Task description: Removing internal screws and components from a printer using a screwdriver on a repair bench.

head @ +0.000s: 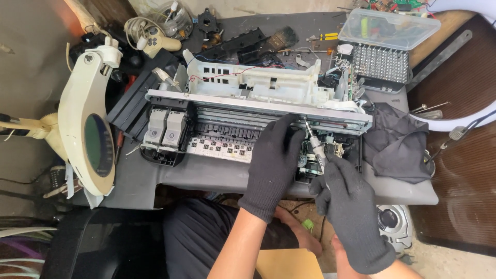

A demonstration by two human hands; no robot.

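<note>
An opened printer with its cover off lies across the grey table, its white frame and metal rail exposed. My left hand, in a black glove, rests flat on the mechanism at the printer's right side. Gloved too, my right hand grips a silver screwdriver. Its tip points into the printer just below the rail, beside my left fingertips. Two ink cartridges sit in the carriage at the left end.
A round magnifier lamp stands at the left. A clear plastic parts box and a screwdriver bit rack sit at the back right. A dark cloth lies right of the printer. Loose parts and cables crowd the back.
</note>
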